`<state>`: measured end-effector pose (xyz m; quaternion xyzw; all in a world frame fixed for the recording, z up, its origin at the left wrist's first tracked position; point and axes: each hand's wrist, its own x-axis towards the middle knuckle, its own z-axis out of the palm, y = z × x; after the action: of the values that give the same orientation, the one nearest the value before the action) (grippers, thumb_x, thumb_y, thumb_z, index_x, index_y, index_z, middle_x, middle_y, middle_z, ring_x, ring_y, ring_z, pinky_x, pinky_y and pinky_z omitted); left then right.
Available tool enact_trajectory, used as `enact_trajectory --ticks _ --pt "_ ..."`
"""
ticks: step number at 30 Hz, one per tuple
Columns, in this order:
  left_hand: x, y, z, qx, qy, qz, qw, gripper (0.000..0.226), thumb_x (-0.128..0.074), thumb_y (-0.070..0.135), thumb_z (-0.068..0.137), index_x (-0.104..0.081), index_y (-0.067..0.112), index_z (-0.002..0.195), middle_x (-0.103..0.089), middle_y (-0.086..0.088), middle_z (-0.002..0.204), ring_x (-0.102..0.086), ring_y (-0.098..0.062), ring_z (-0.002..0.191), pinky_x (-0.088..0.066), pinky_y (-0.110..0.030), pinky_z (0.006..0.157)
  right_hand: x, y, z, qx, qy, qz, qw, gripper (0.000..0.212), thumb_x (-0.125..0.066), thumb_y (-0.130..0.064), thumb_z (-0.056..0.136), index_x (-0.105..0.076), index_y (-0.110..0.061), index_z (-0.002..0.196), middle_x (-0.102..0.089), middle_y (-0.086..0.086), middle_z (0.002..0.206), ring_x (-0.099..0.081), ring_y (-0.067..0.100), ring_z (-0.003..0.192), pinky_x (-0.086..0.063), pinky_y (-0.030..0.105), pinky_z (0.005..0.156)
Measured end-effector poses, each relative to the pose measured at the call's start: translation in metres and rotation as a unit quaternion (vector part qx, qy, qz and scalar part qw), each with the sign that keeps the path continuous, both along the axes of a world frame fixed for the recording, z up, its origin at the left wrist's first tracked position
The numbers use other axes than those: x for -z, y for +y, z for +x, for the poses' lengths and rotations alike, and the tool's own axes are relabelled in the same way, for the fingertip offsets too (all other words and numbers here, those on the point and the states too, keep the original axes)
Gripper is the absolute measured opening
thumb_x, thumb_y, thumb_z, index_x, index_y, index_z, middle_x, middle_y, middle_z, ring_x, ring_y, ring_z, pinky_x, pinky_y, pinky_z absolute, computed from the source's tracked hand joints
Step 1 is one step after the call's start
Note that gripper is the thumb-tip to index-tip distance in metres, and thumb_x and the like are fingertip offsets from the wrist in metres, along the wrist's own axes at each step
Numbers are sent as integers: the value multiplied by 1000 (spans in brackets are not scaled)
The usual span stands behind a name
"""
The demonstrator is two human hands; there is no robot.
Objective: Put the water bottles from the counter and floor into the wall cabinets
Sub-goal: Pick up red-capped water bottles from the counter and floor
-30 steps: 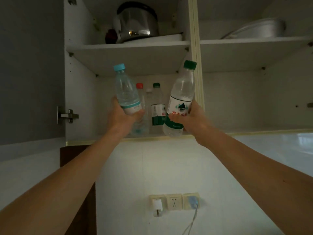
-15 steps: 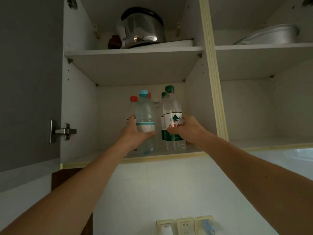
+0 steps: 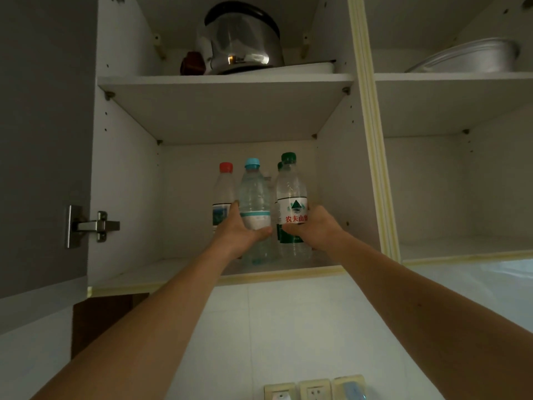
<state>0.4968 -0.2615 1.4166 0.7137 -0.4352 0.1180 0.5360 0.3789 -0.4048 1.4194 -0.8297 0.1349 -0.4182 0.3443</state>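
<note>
On the lower cabinet shelf [image 3: 173, 272] I've got my left hand [image 3: 239, 229] wrapped round the blue-capped bottle [image 3: 255, 203] and my right hand [image 3: 314, 226] round the green-capped bottle [image 3: 291, 203], both upright. Placing step; next I'd let go without toppling the red-capped bottle [image 3: 223, 192] behind.

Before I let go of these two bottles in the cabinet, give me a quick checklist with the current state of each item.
1. Blue-capped bottle upright in left hand: ok.
2. Green-capped bottle upright in right hand: ok.
3. Both bottle bases resting on the lower shelf: cannot tell, hands hide part.
4. Clear of the red-capped bottle behind: cannot tell.
5. Set back from the shelf's front edge: ok.
</note>
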Motion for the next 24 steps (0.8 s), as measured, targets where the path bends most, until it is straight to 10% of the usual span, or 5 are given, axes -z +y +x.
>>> enact_trajectory --ticks 7,10,14,17,24 --pt "6 -9 0 -62 -15 10 998 71 -83 37 77 -46 21 136 -63 -2 127 -62 -24 112 -51 -47 100 11 4 -7 34 32 -11 999 35 -75 -28 88 -67 -13 118 -71 8 113 -67 22 101 -54 32 86" --pt "11 -4 -5 -92 -55 71 992 60 -82 37 78 -54 21 128 -66 0 118 -63 -20 102 -51 -38 93 19 8 -24 36 35 -36 998 38 -69 -32 93 -63 -13 126 -71 5 109 -67 18 91 -54 29 74" --pt "23 7 -24 -143 -68 45 986 41 -81 29 81 -67 14 116 -72 -8 111 -66 -22 91 -52 -32 81 31 18 -73 78 -24 -113 990 19 -61 -33 97 -61 -16 106 -57 -10 77 -55 2 65 -42 19 51" --pt "38 20 -67 -170 -105 -66 978 20 -73 34 89 -70 14 91 -72 -7 88 -64 -19 75 -47 -28 68 47 24 -120 103 -59 -165 979 28 -55 -21 96 -65 3 86 -66 12 76 -62 25 71 -44 35 52" --pt "105 43 -206 -110 -184 -114 970 46 -58 40 97 -46 18 58 -46 1 53 -39 -12 48 -35 -28 49 110 32 -215 94 -77 -168 978 38 -54 -25 93 -38 -20 59 -46 -1 68 -43 11 59 -29 23 53"
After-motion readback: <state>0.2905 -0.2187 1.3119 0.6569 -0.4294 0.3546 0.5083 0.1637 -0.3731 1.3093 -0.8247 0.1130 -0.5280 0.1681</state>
